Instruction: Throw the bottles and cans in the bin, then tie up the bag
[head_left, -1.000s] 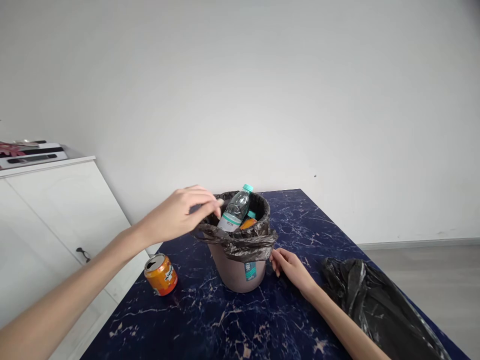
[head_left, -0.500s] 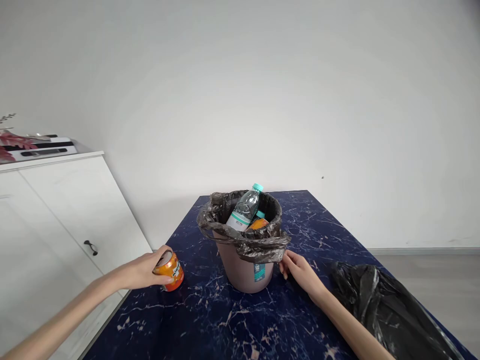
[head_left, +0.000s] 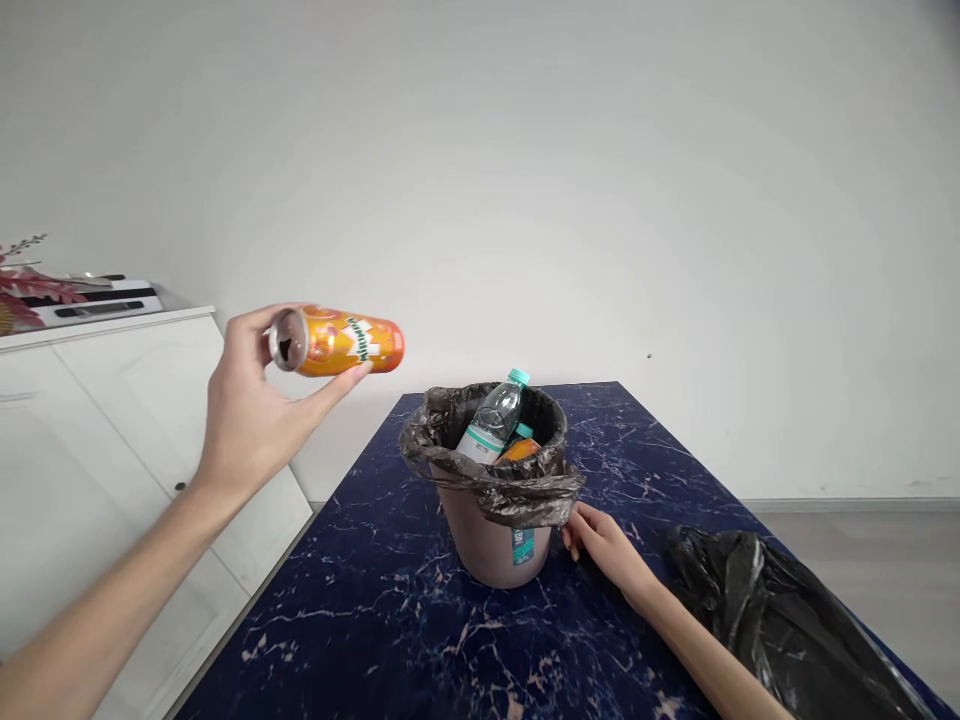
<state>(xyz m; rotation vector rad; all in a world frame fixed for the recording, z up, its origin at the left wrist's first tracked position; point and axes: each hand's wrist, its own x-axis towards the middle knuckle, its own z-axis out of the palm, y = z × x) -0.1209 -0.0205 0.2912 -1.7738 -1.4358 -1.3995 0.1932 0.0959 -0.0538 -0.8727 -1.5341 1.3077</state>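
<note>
My left hand (head_left: 251, 400) is closed around an orange soda can (head_left: 337, 342), lifted above the table's left side. The can lies nearly on its side in the air, its opened top facing left towards my palm. At the table's middle stands a pinkish bin (head_left: 487, 550) lined with a black trash bag (head_left: 517, 495) folded over the rim. A clear plastic bottle (head_left: 495, 410) with a teal cap leans inside, beside an orange item (head_left: 520, 450) partly hidden by the liner. My right hand (head_left: 600, 545) has its curled fingers at the liner's lower right edge, pinching it.
Another black plastic bag (head_left: 780, 620) lies crumpled along the right edge of the dark blue marbled table (head_left: 390, 640). A white cabinet (head_left: 135, 420) stands at the left, with red artificial leaves (head_left: 37, 290) on top. Behind the table rises a plain wall (head_left: 570, 200).
My left hand has raised the can from the table's left side, tipping it from upright to nearly horizontal. My right hand stays at the bin's liner.
</note>
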